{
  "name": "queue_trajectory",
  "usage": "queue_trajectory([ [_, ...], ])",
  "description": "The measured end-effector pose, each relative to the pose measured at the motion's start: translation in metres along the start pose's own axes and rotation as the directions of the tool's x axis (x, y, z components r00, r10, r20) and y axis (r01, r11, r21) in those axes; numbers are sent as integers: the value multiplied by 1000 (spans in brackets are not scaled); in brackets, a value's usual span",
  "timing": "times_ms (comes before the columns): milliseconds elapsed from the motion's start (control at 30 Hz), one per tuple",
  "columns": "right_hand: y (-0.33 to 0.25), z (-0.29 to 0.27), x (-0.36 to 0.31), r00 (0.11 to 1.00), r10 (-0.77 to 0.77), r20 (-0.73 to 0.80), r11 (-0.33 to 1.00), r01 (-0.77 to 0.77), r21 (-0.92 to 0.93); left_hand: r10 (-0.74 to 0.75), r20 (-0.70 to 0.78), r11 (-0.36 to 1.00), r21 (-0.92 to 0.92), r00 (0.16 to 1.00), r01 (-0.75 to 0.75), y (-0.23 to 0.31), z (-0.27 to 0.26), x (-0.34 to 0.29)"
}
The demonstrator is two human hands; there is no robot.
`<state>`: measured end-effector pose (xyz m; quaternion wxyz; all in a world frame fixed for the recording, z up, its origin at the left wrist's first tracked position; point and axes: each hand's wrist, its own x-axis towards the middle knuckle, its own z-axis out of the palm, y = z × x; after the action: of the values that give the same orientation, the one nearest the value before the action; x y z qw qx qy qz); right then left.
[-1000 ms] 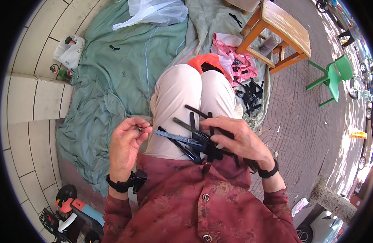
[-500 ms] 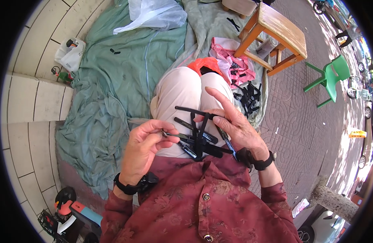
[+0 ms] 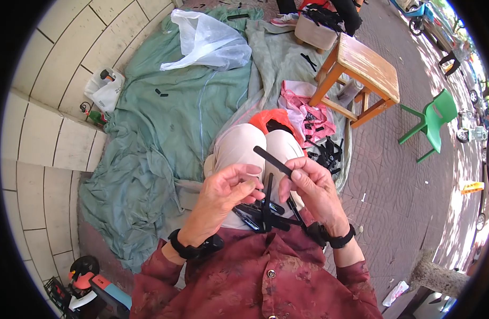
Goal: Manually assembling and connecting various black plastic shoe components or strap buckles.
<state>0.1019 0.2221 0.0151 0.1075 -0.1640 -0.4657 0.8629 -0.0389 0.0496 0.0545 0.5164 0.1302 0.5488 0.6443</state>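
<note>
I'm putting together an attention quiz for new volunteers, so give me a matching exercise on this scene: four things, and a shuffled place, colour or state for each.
Column one
1. Raised black strip
2. Chair
3. Translucent plastic bag
4. Black wristbands

Column two
A. Lying on the green sheet
B. Worn as a pair
C. Green, standing on the paving
D. Held in the right hand

Pairs: 1-D, 2-C, 3-A, 4-B

Left hand (image 3: 226, 192): curled loosely, turned inward
Right hand (image 3: 318, 192): pinching with thumb and fingers
Forearms (image 3: 351, 255): angled inward
</note>
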Motion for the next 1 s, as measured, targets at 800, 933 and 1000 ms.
queue_trajectory([
  [800, 24, 2, -2, 954, -76, -289, 967, 141, 212, -49, -35, 970, -240, 998, 40, -25, 20, 16],
  [933, 28, 20, 5, 890, -357, -284, 894, 238, -379, -37, -61, 960, -278, 997, 18, -33, 21, 11],
  [1000, 19, 20, 6, 831, -540, -134, 620, 285, -731, -28, -67, 959, -282, 997, 8, -36, 23, 14],
])
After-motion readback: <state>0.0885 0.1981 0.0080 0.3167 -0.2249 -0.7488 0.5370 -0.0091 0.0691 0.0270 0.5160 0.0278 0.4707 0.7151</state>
